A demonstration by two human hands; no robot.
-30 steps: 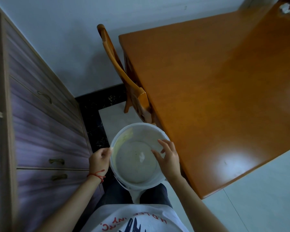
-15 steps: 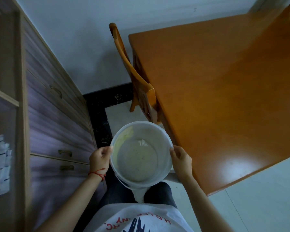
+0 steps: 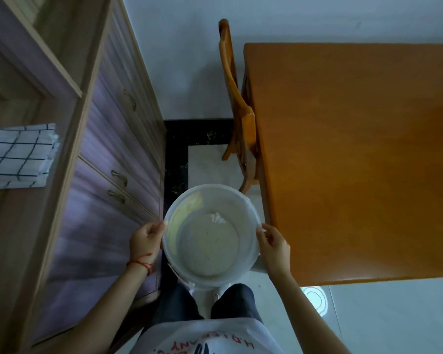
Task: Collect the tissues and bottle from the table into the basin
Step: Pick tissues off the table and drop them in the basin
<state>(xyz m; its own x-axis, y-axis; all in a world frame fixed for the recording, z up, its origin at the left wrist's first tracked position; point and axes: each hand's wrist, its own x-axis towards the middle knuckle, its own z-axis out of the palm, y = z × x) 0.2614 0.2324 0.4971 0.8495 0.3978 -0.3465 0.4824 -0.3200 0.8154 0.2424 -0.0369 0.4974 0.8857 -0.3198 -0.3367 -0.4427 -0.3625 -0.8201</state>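
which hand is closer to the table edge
Right. The right hand grips the basin rim right beside the table edge; the left hand holds the opposite rim, the basin between.

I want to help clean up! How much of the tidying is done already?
One crumpled tissue already lies inside the basin. The left hand and right hand grip opposite sides of its rim, holding it beside the table. No bottle shows in the basin or on the visible tabletop, so that part looks left to do.
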